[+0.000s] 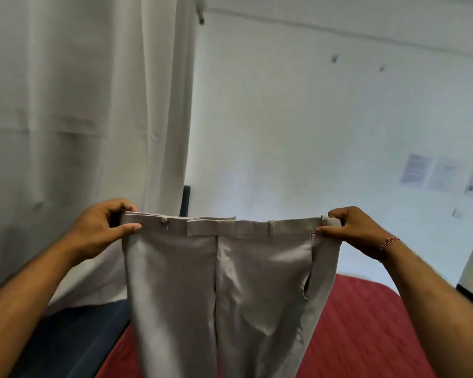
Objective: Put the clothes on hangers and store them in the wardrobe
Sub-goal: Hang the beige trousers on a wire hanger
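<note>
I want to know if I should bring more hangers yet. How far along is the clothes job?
Nothing looks done: no hanger or wardrobe is in view. In hand: the left hand and right hand each pinch an end of the waistband of beige trousers, held up over the red bedcover. Left: hanging them and storing them.

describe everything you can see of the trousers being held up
The trousers are light beige, of smooth woven dress fabric with soft creases. They hang upright, front toward the camera, waistband stretched level, legs dropping out of frame. Visible parts: belt loops, a waistband tab over a centre fly, a side pocket slit. The left hand pinches one waistband end, the right hand the other. They hang above a red bedcover, before a white curtain and wall. No hanger is visible.
</note>
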Demonstrator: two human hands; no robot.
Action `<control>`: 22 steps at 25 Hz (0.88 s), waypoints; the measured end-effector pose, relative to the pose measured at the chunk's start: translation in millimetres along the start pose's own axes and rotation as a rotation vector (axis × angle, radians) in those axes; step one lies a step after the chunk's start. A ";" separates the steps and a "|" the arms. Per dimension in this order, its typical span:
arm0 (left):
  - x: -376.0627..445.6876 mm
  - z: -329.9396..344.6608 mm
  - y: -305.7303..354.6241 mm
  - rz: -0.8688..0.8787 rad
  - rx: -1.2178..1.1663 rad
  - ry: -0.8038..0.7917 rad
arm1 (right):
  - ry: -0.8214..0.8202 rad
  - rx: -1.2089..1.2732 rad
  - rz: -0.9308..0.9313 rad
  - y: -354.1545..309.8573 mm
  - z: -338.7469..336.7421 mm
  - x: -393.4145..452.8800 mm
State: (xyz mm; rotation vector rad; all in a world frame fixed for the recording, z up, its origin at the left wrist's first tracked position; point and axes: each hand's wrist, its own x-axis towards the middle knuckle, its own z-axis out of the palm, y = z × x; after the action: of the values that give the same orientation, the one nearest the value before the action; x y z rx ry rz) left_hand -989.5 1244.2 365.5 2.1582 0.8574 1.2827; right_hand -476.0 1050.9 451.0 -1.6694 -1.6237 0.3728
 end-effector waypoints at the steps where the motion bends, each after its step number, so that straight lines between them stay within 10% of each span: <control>1: 8.5 -2.0 6.9 -0.004 -0.118 0.017 | 0.025 0.068 -0.008 -9.1 -7.9 0.4; 12: 26.1 4.2 41.6 -0.153 -0.611 -0.060 | 0.021 0.848 -0.095 -36.5 -35.3 -30.7; 16: 46.5 72.3 31.1 -0.614 -0.524 0.185 | 0.297 0.325 0.328 -8.5 18.5 3.1; 22: 48.8 149.1 142.9 -0.246 -0.528 0.179 | 0.267 0.238 0.106 -88.1 69.9 16.9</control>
State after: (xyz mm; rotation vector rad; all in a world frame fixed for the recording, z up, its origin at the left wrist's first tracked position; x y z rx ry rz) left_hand -800.5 1168.3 424.9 1.4997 0.7219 1.3979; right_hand -584.4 1079.8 469.8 -1.5540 -1.2480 0.3634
